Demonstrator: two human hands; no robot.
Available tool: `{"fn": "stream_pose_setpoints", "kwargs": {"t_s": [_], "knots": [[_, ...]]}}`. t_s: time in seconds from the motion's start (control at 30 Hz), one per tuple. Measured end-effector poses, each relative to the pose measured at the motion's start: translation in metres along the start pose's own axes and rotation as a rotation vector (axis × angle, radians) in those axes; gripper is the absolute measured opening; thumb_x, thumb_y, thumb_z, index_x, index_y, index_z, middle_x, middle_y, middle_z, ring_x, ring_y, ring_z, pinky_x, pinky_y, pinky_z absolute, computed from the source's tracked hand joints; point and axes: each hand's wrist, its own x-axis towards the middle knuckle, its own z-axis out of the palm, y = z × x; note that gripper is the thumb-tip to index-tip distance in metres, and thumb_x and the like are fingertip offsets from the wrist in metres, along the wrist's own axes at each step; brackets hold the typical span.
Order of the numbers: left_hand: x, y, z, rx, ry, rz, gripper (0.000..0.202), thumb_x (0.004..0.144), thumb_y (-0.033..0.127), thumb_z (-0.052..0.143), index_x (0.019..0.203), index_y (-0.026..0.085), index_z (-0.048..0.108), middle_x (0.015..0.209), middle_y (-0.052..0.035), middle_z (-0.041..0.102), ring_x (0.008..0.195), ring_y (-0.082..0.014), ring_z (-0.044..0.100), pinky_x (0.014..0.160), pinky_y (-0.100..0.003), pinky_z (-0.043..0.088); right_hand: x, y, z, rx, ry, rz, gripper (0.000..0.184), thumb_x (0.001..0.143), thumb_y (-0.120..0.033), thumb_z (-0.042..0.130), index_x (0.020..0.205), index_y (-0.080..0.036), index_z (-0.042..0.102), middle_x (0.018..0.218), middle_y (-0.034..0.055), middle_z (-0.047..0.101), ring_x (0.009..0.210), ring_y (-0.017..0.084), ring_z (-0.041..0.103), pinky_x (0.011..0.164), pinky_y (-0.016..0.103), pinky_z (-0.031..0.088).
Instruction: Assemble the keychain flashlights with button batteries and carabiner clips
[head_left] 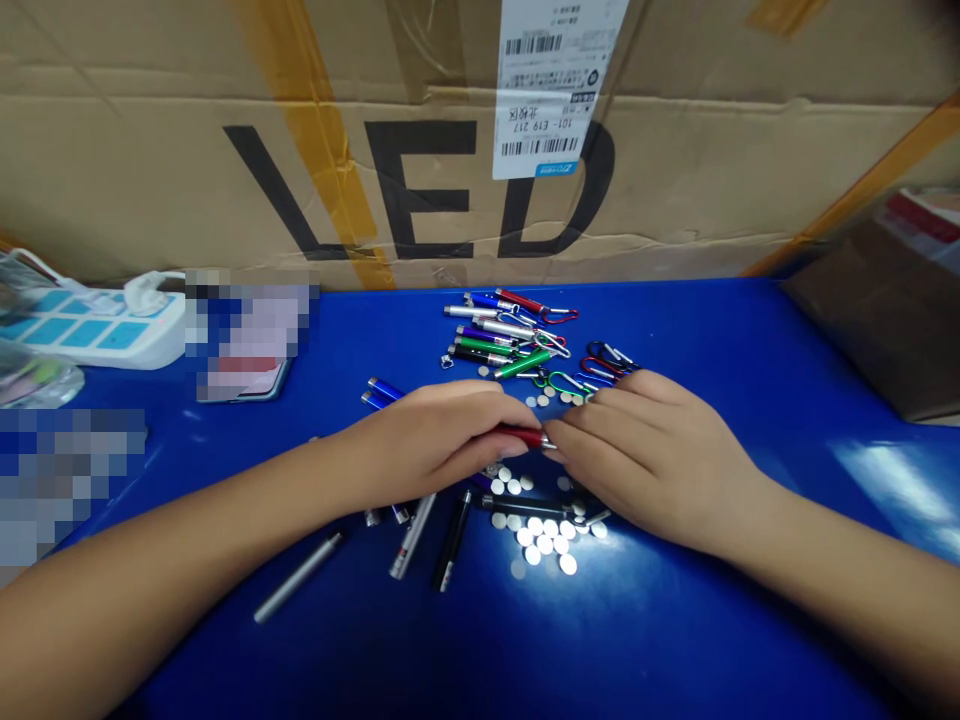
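Observation:
Both hands meet over the middle of the blue table. My left hand [450, 435] is closed around a slim red penlight [523, 437], its barrel lying between thumb and fingers. My right hand [660, 460] pinches the silver end of the same penlight, its fingertips partly hiding that end. Below them, a black penlight [525, 505] lies among several button cells [545, 544]. Toward my left arm are a silver tube [298, 578], another black penlight [452, 540], a silver penlight [414, 537] and blue tubes [384, 390], partly covered by my left hand.
Behind the hands lie several coloured penlights [487, 345] with carabiners, plus loose carabiners [600, 365]. A large cardboard box [675, 200] walls off the back. At left are a white power strip [169, 335] and a phone [281, 385]; a brown package [885, 320] stands at right.

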Motion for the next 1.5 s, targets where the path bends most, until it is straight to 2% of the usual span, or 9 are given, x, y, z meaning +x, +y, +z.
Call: {"fn": "stream_pose_setpoints", "kwargs": {"t_s": [0.13,0.23,0.53,0.6,0.77,0.83,1.07,1.3,1.5], "knots": [[0.0,0.007,0.003,-0.018,-0.018,-0.049,0.015,0.096,0.025,0.046,0.101,0.02,0.059,0.089,-0.0003,0.067,0.08,-0.0121,0.063,0.072,-0.021,0.047,-0.002,-0.005,-0.002,0.037,0.004,-0.014,0.024,0.091,-0.01,0.044,0.081,-0.02,0.063,0.07,0.003,0.066,0.064,0.016,0.055,0.057,0.033,0.033],[-0.003,0.007,0.009,0.099,0.008,-0.016,0.018,0.095,0.029,0.047,0.098,0.019,0.062,0.085,-0.0031,0.065,0.077,-0.0153,0.062,0.069,-0.025,0.047,-0.002,-0.008,-0.002,0.244,-0.052,0.098,0.024,0.093,-0.013,0.041,0.081,-0.019,0.061,0.072,0.0043,0.065,0.065,0.016,0.055,0.059,0.031,0.04],[-0.005,0.01,0.005,0.164,-0.017,-0.01,0.025,0.093,0.034,0.043,0.084,0.028,0.066,0.067,-0.0026,0.063,0.065,-0.0194,0.06,0.064,-0.032,0.046,0.007,-0.016,-0.01,1.447,-0.406,0.763,0.031,0.097,-0.034,0.039,0.071,-0.02,0.048,0.053,-0.0047,0.05,0.042,0.007,0.044,0.039,0.02,0.037],[-0.003,0.008,0.006,0.151,0.002,-0.015,0.024,0.095,0.032,0.042,0.093,0.026,0.065,0.073,-0.0023,0.065,0.067,-0.0175,0.06,0.063,-0.029,0.046,0.007,-0.015,-0.007,1.365,-0.385,0.74,0.033,0.098,-0.036,0.033,0.072,-0.021,0.045,0.055,-0.0039,0.05,0.044,0.008,0.044,0.042,0.021,0.038],[0.001,0.002,0.013,0.016,0.112,-0.095,0.016,0.094,0.025,0.047,0.101,0.019,0.061,0.091,-0.0021,0.068,0.082,-0.0137,0.064,0.07,-0.022,0.048,0.007,-0.006,0.002,0.521,-0.208,0.433,0.035,0.095,-0.036,0.034,0.066,-0.021,0.044,0.059,0.0009,0.051,0.052,0.013,0.044,0.051,0.027,0.034],[0.002,0.0,0.015,0.017,0.13,-0.088,0.015,0.093,0.023,0.048,0.099,0.018,0.061,0.091,-0.0019,0.068,0.083,-0.0136,0.064,0.072,-0.022,0.048,0.009,-0.002,0.005,0.56,-0.24,0.414,0.037,0.097,-0.036,0.031,0.065,-0.02,0.044,0.059,-0.0004,0.05,0.052,0.012,0.044,0.052,0.026,0.033],[0.0,-0.009,0.013,0.308,0.217,0.112,0.024,0.097,0.028,0.041,0.101,0.014,0.06,0.087,-0.0066,0.067,0.083,-0.0168,0.063,0.074,-0.027,0.048,0.019,-0.002,0.002,1.204,-0.295,0.647,0.046,0.099,-0.046,0.026,0.064,-0.021,0.043,0.05,-0.0056,0.041,0.046,0.009,0.039,0.049,0.023,0.034],[0.008,-0.006,0.005,0.186,0.012,-0.119,0.032,0.098,0.033,0.034,0.093,0.016,0.061,0.081,-0.0023,0.067,0.072,-0.0149,0.062,0.065,-0.024,0.045,0.016,0.005,0.014,0.321,-0.165,0.418,0.036,0.096,-0.036,0.026,0.068,-0.02,0.042,0.062,0.0011,0.048,0.058,0.014,0.043,0.057,0.027,0.028],[0.006,-0.007,0.008,0.373,0.097,-0.063,0.031,0.098,0.029,0.034,0.097,0.013,0.061,0.089,-0.0079,0.068,0.084,-0.019,0.063,0.074,-0.029,0.048,0.02,0.004,0.018,0.677,-0.072,0.462,0.037,0.097,-0.037,0.028,0.065,-0.021,0.038,0.059,-0.0028,0.045,0.056,0.011,0.042,0.06,0.025,0.033]]}}
